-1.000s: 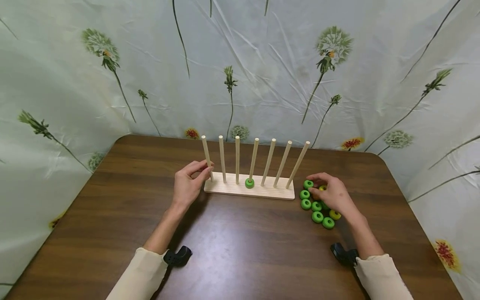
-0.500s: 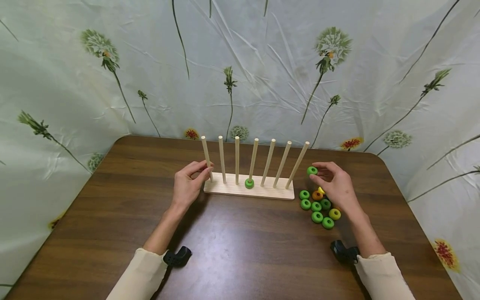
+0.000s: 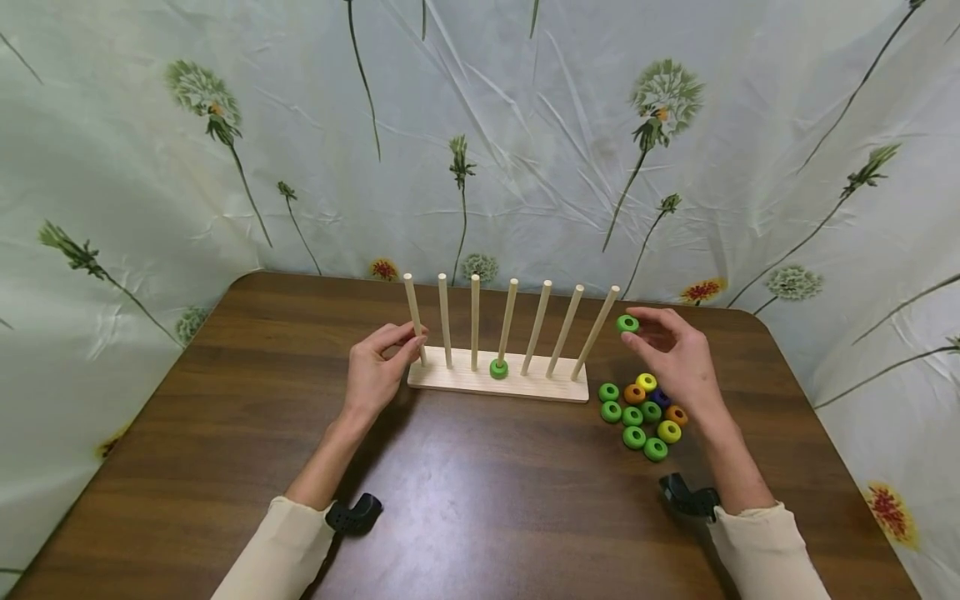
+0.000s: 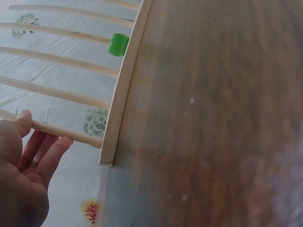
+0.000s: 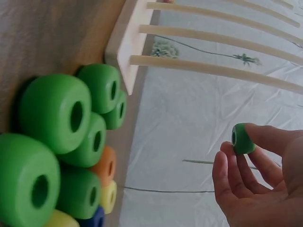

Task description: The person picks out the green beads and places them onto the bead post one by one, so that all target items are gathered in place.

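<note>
A pale wooden stand (image 3: 457,380) with several upright pegs sits on the table. One green ring (image 3: 498,369) is at the bottom of its middle peg. My left hand (image 3: 377,367) pinches the leftmost peg (image 4: 80,136) low down, between thumb and fingers. Raised above the table, right of the stand, my right hand (image 3: 678,358) pinches a green bead (image 3: 627,323) between thumb and fingertips. In the right wrist view this bead (image 5: 243,138) shows its hole facing left, away from the palm.
Below my right hand lies a cluster of loose beads: several green beads (image 3: 633,415), yellow beads (image 3: 669,431), orange beads (image 3: 634,394) and a dark blue bead (image 3: 661,398). A flower-patterned cloth (image 3: 315,125) hangs behind the brown table (image 3: 225,400).
My right hand has picked a green bead from the cluster and lifted it up and slightly away from me. The left hand stays on the leftmost peg.
</note>
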Demonstrator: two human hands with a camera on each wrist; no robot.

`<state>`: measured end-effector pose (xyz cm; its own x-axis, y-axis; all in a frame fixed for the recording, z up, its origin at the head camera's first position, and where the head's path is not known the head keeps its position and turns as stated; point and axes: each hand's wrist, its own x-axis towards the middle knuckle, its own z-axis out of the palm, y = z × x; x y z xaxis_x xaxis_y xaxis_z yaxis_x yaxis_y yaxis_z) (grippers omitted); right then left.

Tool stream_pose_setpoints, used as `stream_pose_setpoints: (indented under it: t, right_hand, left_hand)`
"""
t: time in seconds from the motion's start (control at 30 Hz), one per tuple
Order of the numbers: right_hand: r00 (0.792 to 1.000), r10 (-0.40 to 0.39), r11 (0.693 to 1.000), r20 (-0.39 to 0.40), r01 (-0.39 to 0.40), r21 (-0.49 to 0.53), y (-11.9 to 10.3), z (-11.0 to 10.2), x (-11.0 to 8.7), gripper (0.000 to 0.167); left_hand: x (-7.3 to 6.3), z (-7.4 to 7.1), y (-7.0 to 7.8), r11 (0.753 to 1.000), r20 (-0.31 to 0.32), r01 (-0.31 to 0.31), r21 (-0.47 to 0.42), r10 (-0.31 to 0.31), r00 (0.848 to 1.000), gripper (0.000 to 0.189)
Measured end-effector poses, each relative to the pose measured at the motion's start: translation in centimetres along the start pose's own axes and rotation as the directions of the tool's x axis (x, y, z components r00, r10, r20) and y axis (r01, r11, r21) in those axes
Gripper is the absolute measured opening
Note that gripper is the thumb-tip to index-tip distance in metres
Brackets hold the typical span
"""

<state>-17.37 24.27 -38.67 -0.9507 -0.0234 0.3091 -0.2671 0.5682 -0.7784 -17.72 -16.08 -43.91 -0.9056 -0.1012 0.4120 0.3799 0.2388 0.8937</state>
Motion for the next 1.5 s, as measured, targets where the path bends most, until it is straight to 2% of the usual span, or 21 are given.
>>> stream_pose_setpoints:
  t: [0.13, 0.33, 0.73, 1.0, 1.23, 1.3, 1.5]
  right_hand:
    - [0.999, -0.012, 0.999, -0.029, 0.014, 0.043, -0.8, -0.2, 0.3, 0.036]
    - [0.997, -0.032, 0.999, -0.068, 0.034, 0.041, -1.7, -0.6, 0.4, 0.035]
    - [0.986, -0.049, 0.991, -0.157, 0.068, 0.118, -3.6, -1.1, 0.2, 0.035]
    - [0.964, -0.112, 0.972, -0.239, 0.157, 0.175, -5.0, -1.3, 0.5, 0.034]
    - [0.926, -0.198, 0.925, -0.323, 0.285, 0.25, -6.1, -0.7, 0.7, 0.033]
    - [0.918, -0.219, 0.917, -0.331, 0.31, 0.252, -6.5, -0.5, 0.7, 0.034]
    - [0.912, -0.271, 0.901, -0.308, 0.353, 0.251, -7.7, -0.3, 0.6, 0.034]
  left_hand:
    - [0.1, 0.1, 0.1, 1.0, 0.0, -0.002, -0.007, 0.002, 1.0, 0.016]
    - [0.0, 0.2, 0.2, 1.0, -0.001, 0.005, -0.019, -0.005, 1.0, 0.017]
    - [0.0, 0.2, 0.3, 0.999, 0.0, -0.046, -0.002, 0.046, 0.999, 0.016]
    - [0.1, 0.1, 0.4, 1.0, -0.001, -0.019, 0.017, 0.019, 1.0, 0.014]
    - [-0.1, -0.3, 0.7, 1.0, 0.0, -0.013, 0.007, 0.013, 1.0, 0.016]
    - [-0.1, -0.3, 0.8, 1.0, -0.005, -0.024, 0.013, 0.024, 1.0, 0.018]
    - [0.4, 0.0, 0.8, 0.998, -0.01, -0.064, -0.002, 0.064, 0.998, 0.026]
